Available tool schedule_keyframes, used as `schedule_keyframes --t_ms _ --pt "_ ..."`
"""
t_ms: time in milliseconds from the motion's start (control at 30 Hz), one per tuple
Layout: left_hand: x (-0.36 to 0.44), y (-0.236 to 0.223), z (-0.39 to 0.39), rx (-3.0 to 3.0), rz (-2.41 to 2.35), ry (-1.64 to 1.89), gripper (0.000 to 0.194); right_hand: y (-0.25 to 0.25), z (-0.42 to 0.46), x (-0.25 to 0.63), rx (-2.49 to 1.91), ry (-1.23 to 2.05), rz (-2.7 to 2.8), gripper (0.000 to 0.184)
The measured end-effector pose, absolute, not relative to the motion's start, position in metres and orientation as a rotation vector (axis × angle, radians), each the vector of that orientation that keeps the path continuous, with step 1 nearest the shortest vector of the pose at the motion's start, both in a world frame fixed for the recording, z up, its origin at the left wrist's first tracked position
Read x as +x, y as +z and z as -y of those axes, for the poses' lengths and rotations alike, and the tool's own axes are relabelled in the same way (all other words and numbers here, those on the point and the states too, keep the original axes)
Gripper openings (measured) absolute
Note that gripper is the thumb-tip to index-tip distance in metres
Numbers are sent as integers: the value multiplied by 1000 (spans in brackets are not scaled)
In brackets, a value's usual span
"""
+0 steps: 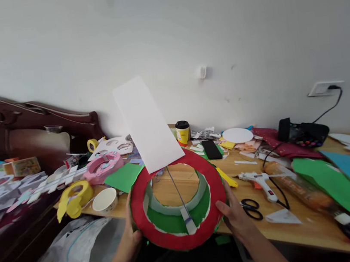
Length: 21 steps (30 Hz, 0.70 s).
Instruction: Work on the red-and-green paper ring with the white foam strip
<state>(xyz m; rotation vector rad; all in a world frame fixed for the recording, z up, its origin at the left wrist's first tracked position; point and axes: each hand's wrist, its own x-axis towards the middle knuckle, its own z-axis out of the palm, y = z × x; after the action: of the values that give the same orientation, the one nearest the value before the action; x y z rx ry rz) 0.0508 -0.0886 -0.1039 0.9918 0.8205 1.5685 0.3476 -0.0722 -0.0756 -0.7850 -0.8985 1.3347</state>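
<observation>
Between my two hands is a red and green paper ring (pixel 143 215), raised in front of my body at the table's front edge. Its front face is red, and the inside is green with a pale band. A white card (pixel 149 123) stands up from the top of the ring. From the card a thin dark stick runs down to a small white tab (pixel 188 222) on the inner wall. My left hand (pixel 132 223) grips the ring's left side, its fingers partly hidden behind. My right hand (pixel 234 216) holds the right side, thumb on the red face.
On the wooden table (pixel 309 233) lie a white glue gun (pixel 262 181), black scissors (pixel 251 208), a yellow cutter (pixel 227 177) and a black phone (pixel 212 149). A yellow cup (pixel 183 133) stands near the wall. Tape rolls (pixel 74 199) are at left, above a plastic bag (pixel 71 258).
</observation>
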Motion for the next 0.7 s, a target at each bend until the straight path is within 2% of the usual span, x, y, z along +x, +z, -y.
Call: schedule_keyframes --t_ms 167,333,700 --pt "56 -105 93 784 -895 1554 124 -74 78 348 -805 1367 915 104" --pt "53 -105 98 697 -996 1580 126 -67 82 345 -766 1373 908 112" --pt "65 -93 106 746 -1014 1605 130 -69 83 339 -766 1335 852 105"
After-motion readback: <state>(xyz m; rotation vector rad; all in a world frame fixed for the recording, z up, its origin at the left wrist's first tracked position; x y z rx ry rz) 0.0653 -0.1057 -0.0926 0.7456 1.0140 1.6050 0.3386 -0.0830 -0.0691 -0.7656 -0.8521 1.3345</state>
